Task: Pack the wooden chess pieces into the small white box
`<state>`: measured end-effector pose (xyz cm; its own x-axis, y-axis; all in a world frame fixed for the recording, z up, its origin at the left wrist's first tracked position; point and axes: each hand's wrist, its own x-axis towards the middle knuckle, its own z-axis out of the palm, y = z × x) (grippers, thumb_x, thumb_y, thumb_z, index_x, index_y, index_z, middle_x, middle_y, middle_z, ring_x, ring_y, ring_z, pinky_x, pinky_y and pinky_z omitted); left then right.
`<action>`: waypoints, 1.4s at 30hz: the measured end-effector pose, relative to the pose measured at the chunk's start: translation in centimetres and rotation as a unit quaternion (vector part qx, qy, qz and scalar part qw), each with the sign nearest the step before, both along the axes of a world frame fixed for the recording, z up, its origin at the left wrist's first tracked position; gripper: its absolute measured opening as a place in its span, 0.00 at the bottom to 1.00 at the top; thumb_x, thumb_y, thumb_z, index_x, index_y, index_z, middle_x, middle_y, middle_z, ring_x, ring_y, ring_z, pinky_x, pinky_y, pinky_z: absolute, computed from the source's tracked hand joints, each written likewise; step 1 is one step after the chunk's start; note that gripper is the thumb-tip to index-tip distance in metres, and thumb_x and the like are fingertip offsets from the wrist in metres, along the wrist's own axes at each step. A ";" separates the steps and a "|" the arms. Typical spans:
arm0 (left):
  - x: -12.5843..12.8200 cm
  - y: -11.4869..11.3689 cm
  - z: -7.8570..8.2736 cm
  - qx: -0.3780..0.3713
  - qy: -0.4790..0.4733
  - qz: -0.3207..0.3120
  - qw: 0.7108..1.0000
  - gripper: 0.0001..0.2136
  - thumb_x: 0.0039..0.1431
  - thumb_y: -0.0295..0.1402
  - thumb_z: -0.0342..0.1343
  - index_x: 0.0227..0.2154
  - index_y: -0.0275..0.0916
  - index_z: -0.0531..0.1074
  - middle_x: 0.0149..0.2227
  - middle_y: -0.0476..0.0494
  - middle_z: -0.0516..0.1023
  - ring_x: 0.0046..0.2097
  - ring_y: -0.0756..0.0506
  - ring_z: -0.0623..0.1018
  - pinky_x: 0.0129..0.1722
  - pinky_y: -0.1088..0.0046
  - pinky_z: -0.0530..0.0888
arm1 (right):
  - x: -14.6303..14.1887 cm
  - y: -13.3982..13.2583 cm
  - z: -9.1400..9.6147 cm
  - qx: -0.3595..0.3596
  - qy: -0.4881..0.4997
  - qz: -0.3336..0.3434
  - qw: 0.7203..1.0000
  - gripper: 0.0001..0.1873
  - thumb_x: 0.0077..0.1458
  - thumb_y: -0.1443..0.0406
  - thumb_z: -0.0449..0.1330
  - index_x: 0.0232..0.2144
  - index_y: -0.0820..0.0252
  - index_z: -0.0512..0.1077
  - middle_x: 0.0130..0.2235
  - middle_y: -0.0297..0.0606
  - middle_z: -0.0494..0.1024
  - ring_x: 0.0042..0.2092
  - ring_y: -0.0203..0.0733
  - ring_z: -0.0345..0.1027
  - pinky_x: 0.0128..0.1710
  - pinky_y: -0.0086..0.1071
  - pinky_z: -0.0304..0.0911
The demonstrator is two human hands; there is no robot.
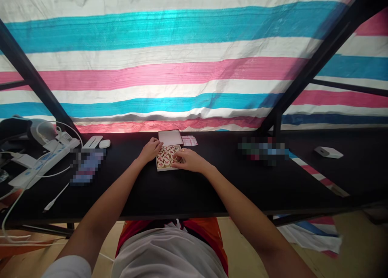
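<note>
A shallow white box (169,170) sits on the black desk in front of me, full of round, pale xiangqi pieces (166,157) in rows, with red and dark characters on top. Its lid (170,138) stands behind it, inner side showing. My left hand (150,150) grips the box at its far left corner, fingers bent over the edge. At the right side, my right hand (193,160) reaches over the rim with thumb and fingers closed on a piece. That piece is mostly hidden by the fingers.
A pink-and-white paper (190,141) lies right of the lid. To the left are a power strip (45,162) with cables, a white earbud case (104,143) and a blurred item. Farther right sit another blurred object and a white charger (329,152). Striped sheeting (182,71) hangs behind.
</note>
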<state>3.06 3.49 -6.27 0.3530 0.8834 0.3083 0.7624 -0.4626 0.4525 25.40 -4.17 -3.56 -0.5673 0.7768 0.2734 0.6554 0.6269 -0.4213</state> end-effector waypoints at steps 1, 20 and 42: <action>0.0 0.0 0.0 -0.001 0.001 0.000 1.000 0.19 0.65 0.43 0.39 0.35 0.40 0.73 0.43 0.43 0.68 0.43 0.46 0.73 0.44 0.70 0.68 | -0.1 0.1 -0.1 0.007 -0.001 -0.001 1.000 0.17 0.52 0.53 0.61 0.37 0.59 0.73 0.30 0.36 0.72 0.36 0.39 0.65 0.39 0.30 0.58; 0.0 -0.2 0.4 -0.008 0.007 -0.002 1.000 0.19 0.65 0.44 0.39 0.35 0.40 0.73 0.44 0.43 0.68 0.43 0.45 0.73 0.45 0.70 0.68 | 1.8 0.9 0.0 0.058 0.114 -0.097 0.987 0.14 0.54 0.62 0.55 0.43 0.58 0.71 0.36 0.38 0.74 0.39 0.39 0.67 0.42 0.33 0.61; 0.0 -0.1 0.3 -0.011 0.004 -0.004 1.000 0.19 0.64 0.44 0.39 0.34 0.40 0.73 0.44 0.43 0.68 0.43 0.45 0.73 0.44 0.69 0.68 | 4.8 3.9 -2.9 -0.056 0.051 -0.209 0.975 0.18 0.50 0.73 0.57 0.46 0.61 0.71 0.42 0.42 0.78 0.40 0.39 0.72 0.45 0.34 0.65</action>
